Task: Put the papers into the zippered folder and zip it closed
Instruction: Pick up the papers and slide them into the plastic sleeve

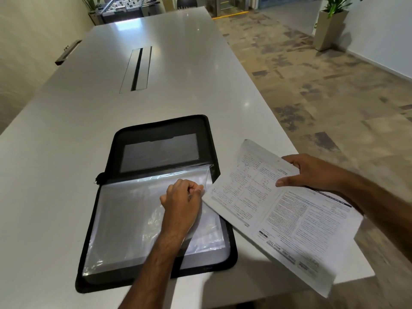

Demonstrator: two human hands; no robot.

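Both hands busy. My left hand (pixel 181 198) is curled, thumb and forefinger pinching the right edge of a clear plastic sleeve (pixel 138 210) inside the black zippered fabric folder (pixel 156 197), apparently lifting that edge to open the pocket. My right hand (pixel 310 172) holds the printed white papers (pixel 278 210), thumb pressed on top, fingers under the far edge, so it's closed on the stack.

Folder lies open flat on the pale grey tabletop (pixel 66 130), in front of me and slightly left. Its far half shows a dark panel with a clear window pocket (pixel 159 152); the near half carries the stack of clear sleeves. Zipper pull (pixel 98 178) looks to sit at the left side near the hinge, too small to be sure.

Papers sit just right of the folder, tilted, partly hanging past the tabletop's right edge. Their left corner is right by my left hand's fingertips, overlapping the folder's right border. Long axis of the papers runs from far-left to near-right, skewed against the folder's sleeves.

Key relation: the sleeve's opening is at the right side, facing the papers, so I'd judge the next move is a leftward slide by the right hand, after squaring the stack to the sleeve. Risk: the flimsy sleeve edge collapsing, or corners catching.

Zipping not yet begun.
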